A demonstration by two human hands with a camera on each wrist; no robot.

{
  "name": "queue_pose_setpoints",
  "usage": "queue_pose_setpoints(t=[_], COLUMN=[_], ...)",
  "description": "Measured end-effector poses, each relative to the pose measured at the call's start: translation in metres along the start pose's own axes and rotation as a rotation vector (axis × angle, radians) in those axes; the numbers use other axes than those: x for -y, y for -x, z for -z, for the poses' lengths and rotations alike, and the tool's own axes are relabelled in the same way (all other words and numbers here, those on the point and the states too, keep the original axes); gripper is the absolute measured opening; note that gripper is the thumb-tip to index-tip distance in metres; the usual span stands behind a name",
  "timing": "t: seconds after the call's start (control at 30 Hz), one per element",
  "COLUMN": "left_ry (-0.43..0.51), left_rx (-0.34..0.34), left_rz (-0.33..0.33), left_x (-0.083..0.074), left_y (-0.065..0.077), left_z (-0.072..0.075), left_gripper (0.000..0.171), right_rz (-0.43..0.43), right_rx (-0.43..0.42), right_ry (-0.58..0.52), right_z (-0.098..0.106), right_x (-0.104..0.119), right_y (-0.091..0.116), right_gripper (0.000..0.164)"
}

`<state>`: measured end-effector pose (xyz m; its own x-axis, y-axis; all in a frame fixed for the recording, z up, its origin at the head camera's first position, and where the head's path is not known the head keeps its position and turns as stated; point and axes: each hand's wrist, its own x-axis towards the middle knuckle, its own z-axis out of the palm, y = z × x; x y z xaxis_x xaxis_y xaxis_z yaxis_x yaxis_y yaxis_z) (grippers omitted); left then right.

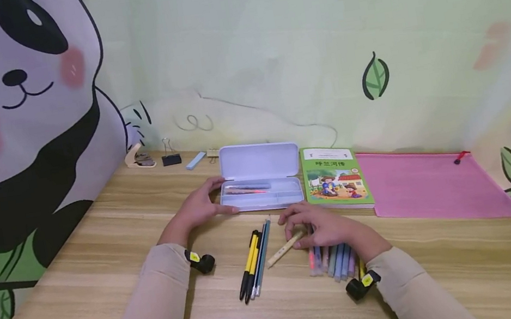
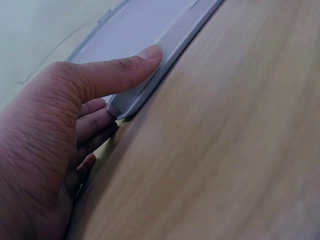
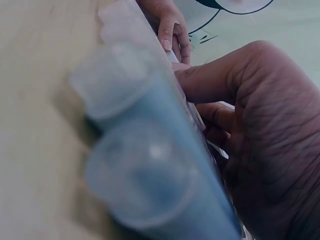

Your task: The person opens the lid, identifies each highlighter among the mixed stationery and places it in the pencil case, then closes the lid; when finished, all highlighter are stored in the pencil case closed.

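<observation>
An open lavender pencil case (image 1: 259,161) stands at the back with several pens (image 1: 246,189) in its upper compartment. My left hand (image 1: 198,206) grips its left end; in the left wrist view the thumb (image 2: 122,75) lies over the front wall and the fingers are at the side. My right hand (image 1: 317,224), fingers curled, pinches the upper end of a cream-coloured pen (image 1: 281,252). Under and beside that hand lies a row of pastel highlighters (image 1: 340,262), blurred up close as a blue highlighter (image 3: 165,175) in the right wrist view. The right fingertips are partly hidden.
Yellow-and-black pens (image 1: 250,265) and blue pencils (image 1: 263,254) lie between the hands. Right of the case are a green book (image 1: 335,178) and a pink zip pouch (image 1: 430,185). A stapler (image 1: 138,157), a black binder clip (image 1: 171,158) and a blue strip (image 1: 196,160) sit at back left.
</observation>
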<state>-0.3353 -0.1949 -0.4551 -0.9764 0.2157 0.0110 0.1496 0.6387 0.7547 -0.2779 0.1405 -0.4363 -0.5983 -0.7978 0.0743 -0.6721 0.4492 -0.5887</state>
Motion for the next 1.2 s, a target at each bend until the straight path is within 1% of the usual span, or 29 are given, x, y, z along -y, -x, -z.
queue_pose_setpoints(t=[0.13,0.37,0.47,0.57,0.7,0.8,0.93,0.97,1.07,1.2], left_ry=[-0.006,0.003,0.003,0.007,0.011,0.013,0.015,0.014,0.012,0.011], left_rx=[-0.004,-0.005,-0.003,0.000,0.004,0.000,-0.004,-0.004,-0.002,-0.003], left_rz=[0.004,0.003,0.007,0.011,0.010,0.016,0.019,0.018,0.014,0.014], left_x=[0.001,0.001,0.000,-0.001,-0.002,-0.001,0.001,0.001,0.001,0.001], left_y=[0.000,0.000,0.001,0.002,0.001,0.001,0.001,0.001,0.001,0.000], left_z=[-0.001,-0.001,-0.001,0.000,-0.001,-0.001,-0.001,-0.001,-0.001,-0.001], left_gripper=[0.103,0.102,0.102,0.103,0.106,0.105,0.103,0.103,0.103,0.103], right_rz=[-0.018,-0.029,-0.029,-0.032,-0.076,-0.111,-0.135,-0.137,-0.180,-0.246], right_rx=[-0.002,-0.007,-0.018,-0.037,-0.068,-0.114,-0.210,-0.238,-0.328,-0.461], right_ry=[-0.039,-0.012,-0.024,-0.080,-0.194,-0.278,-0.347,-0.360,-0.405,-0.453], right_z=[0.002,0.001,0.001,0.003,0.007,0.008,0.009,0.010,0.010,0.012], right_x=[-0.001,-0.004,-0.004,-0.004,-0.005,-0.006,-0.009,-0.010,-0.010,-0.008], right_y=[0.001,0.001,0.001,0.002,0.006,0.008,0.009,0.009,0.008,0.006], right_gripper=[0.015,0.016,0.015,0.014,0.013,0.014,0.015,0.014,0.015,0.025])
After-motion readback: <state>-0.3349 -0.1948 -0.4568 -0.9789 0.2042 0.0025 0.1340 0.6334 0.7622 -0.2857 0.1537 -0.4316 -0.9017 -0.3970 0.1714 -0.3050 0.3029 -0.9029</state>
